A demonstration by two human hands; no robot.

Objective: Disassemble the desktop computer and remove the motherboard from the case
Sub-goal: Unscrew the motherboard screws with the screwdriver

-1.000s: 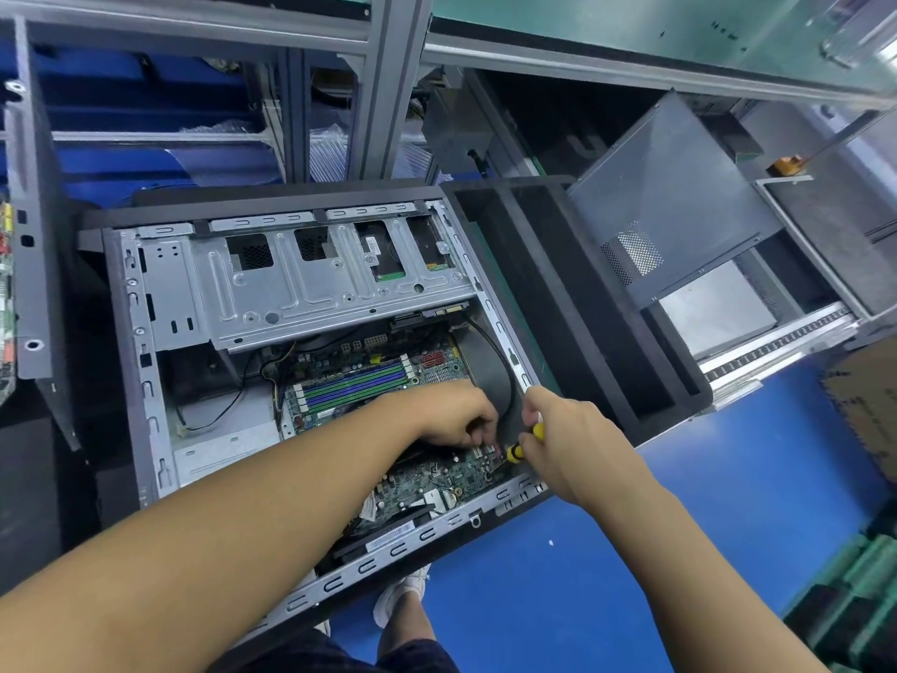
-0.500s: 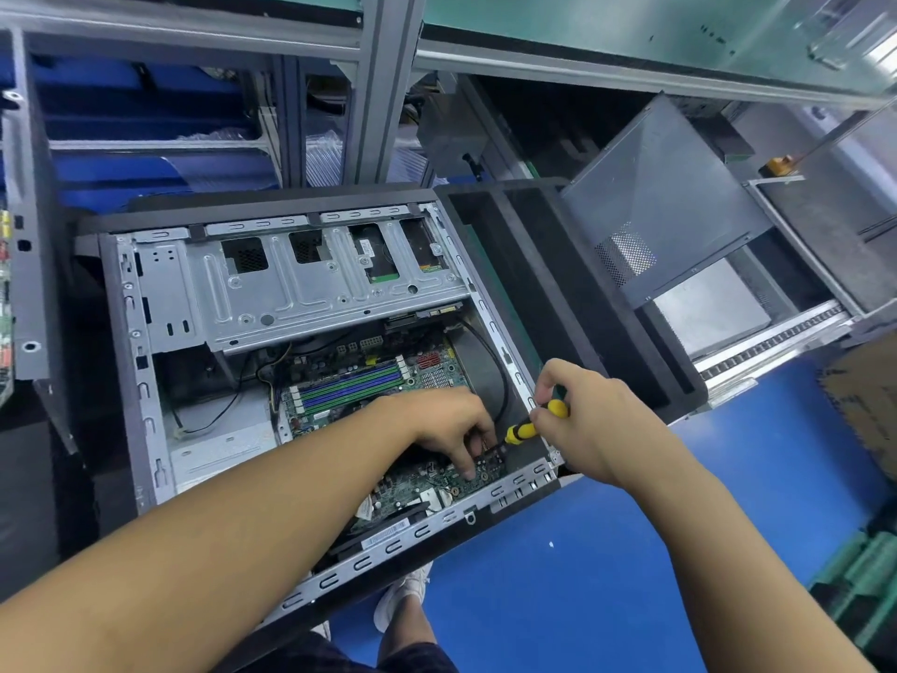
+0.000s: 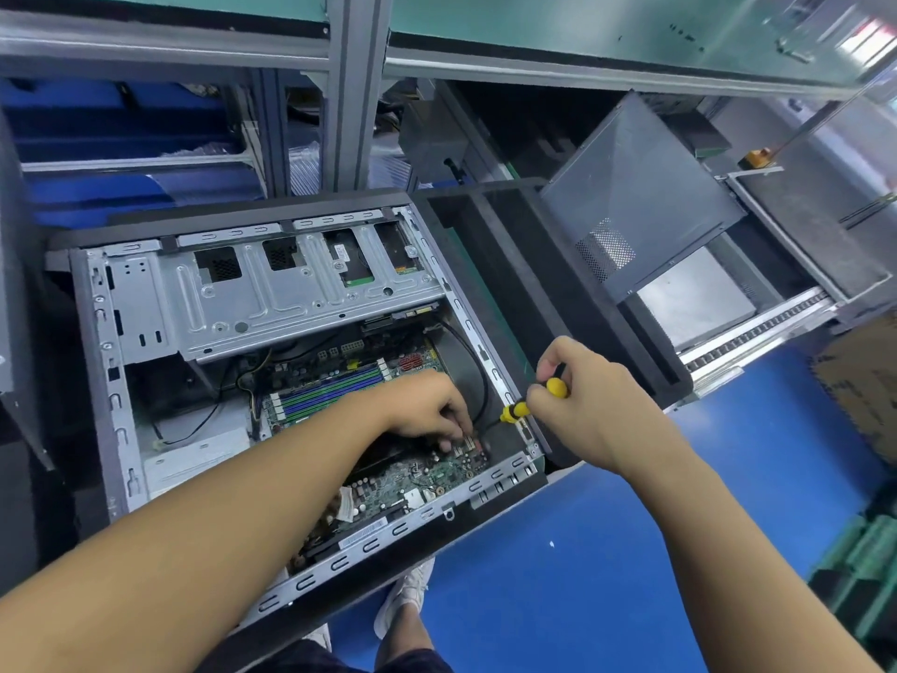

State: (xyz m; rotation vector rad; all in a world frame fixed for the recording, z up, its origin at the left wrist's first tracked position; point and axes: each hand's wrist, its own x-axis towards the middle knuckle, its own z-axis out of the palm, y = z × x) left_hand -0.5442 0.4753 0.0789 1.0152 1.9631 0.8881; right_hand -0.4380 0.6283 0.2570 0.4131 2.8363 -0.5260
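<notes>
The open computer case (image 3: 99,361) lies on its side before me, its silver drive cage (image 3: 272,303) at the top. The green motherboard (image 3: 417,483) sits in the lower half, with blue and green memory slots (image 3: 330,395). My left hand (image 3: 432,405) reaches into the case, its curled fingertips down on small connectors at the board's right edge; what they hold is hidden. My right hand (image 3: 582,405) grips a yellow-and-black screwdriver (image 3: 534,400) over the case's right rim, tip pointing down-left toward those connectors.
A black foam tray (image 3: 543,284) lies right of the case. A removed grey side panel (image 3: 636,201) leans behind it, with a conveyor rail (image 3: 757,332) further right. Blue floor (image 3: 582,575) and my shoe (image 3: 407,599) show below. A black cable (image 3: 478,366) curves inside the case's right side.
My right hand has lifted up and to the right with the screwdriver, drawing its handle out over the case rim. My left hand stays on the connectors.
</notes>
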